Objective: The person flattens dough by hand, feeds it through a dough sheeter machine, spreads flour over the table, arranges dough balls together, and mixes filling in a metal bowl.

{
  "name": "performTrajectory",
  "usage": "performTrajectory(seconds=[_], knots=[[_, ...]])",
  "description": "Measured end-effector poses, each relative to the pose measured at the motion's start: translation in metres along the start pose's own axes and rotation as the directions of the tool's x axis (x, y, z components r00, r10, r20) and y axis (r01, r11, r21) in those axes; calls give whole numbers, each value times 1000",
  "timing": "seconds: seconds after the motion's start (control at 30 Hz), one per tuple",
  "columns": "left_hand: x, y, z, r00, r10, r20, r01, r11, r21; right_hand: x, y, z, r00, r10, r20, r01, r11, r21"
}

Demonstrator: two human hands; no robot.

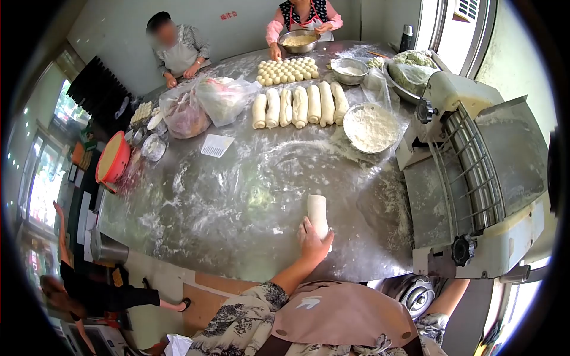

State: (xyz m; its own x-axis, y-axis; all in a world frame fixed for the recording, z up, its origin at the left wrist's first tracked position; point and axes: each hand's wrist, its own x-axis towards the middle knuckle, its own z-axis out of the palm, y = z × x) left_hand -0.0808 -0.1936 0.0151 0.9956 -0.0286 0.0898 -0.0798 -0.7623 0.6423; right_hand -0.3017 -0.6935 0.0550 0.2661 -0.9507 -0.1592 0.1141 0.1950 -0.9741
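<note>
My left hand (313, 240) is on the floury metal table (237, 196) near its front edge, with its fingers around the lower part of a white dough roll (317, 209). The roll's far end points away from me. My right forearm (454, 296) shows at the lower right, beside the dough machine; the hand itself is hidden. Farther back, several similar dough rolls (300, 107) lie side by side in a row. A metal bowl of flour (371, 127) stands at the right end of that row.
A dough rolling machine (475, 178) stands at the right. Small dough balls (288, 70), plastic bags (205, 104), a white scraper (217, 145) and a red basin (113, 160) are on the table. Two co-workers (178, 53) work at the far side; another person (95, 291) is at left.
</note>
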Motion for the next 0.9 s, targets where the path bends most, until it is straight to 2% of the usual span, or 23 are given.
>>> performTrajectory(seconds=[0.13,0.2,0.23,0.27,0.3,0.33,0.37,0.4,0.43,0.47,0.5,0.57,0.6,0.63,0.7,0.73,0.77,0.87,0.9], knots=[[-14,31,-30,964,-216,158,203,975,93,-14,14,-12,1000,-22,2,22,1000,-1],[-11,33,-31,935,-290,206,277,957,90,-43,34,-27,994,-110,24,110,994,9],[-7,28,-30,927,-309,211,302,951,70,-61,49,-40,983,-181,38,184,978,-100],[-5,21,-29,918,-333,217,329,943,53,-74,62,-54,962,-269,50,226,674,-703],[-1,12,-30,896,-347,277,365,931,-14,-124,57,-29,983,-141,-116,66,866,-495],[4,3,-32,872,-353,340,400,913,-76,-177,46,2,961,-5,-276,-56,975,-214],[8,1,-37,831,-378,409,478,861,-175,-213,47,5,990,-12,-140,-48,907,-419],[13,-2,-42,784,-400,476,558,789,-257,-252,38,17,999,23,48,-12,973,-229],[18,1,-52,716,-425,553,666,654,-360,-266,57,20,992,129,-10,-128,970,-206],[20,0,-59,647,-428,631,753,492,-438,-283,55,29,972,130,195,-71,957,-283],[25,-17,-57,527,-282,802,838,330,-435,-294,48,60,935,257,245,-173,932,-318],[26,-28,-55,473,-144,869,880,132,-457,-315,35,122,803,495,330,-340,837,-429],[25,-30,-53,452,-67,889,892,29,-451,-316,42,149,682,597,423,-406,790,-459],[20,-26,-51,483,-97,870,875,60,-480,-321,48,180,585,657,476,-447,750,-488],[8,-27,-43,553,-59,831,830,126,-543,-321,86,231,423,716,555,-474,697,-538],[5,-30,-42,583,-36,812,805,160,-571,-321,93,257,304,768,563,-546,625,-558],[5,-18,-63,572,-4,820,807,180,-562,-325,94,280,178,804,568,-606,544,-580],[2,-35,-68,633,1,774,706,409,-578,-364,89,320,404,752,521,-399,658,-639],[11,-35,-92,541,15,841,750,444,-490,-368,105,319,478,707,521,-306,690,-656]])
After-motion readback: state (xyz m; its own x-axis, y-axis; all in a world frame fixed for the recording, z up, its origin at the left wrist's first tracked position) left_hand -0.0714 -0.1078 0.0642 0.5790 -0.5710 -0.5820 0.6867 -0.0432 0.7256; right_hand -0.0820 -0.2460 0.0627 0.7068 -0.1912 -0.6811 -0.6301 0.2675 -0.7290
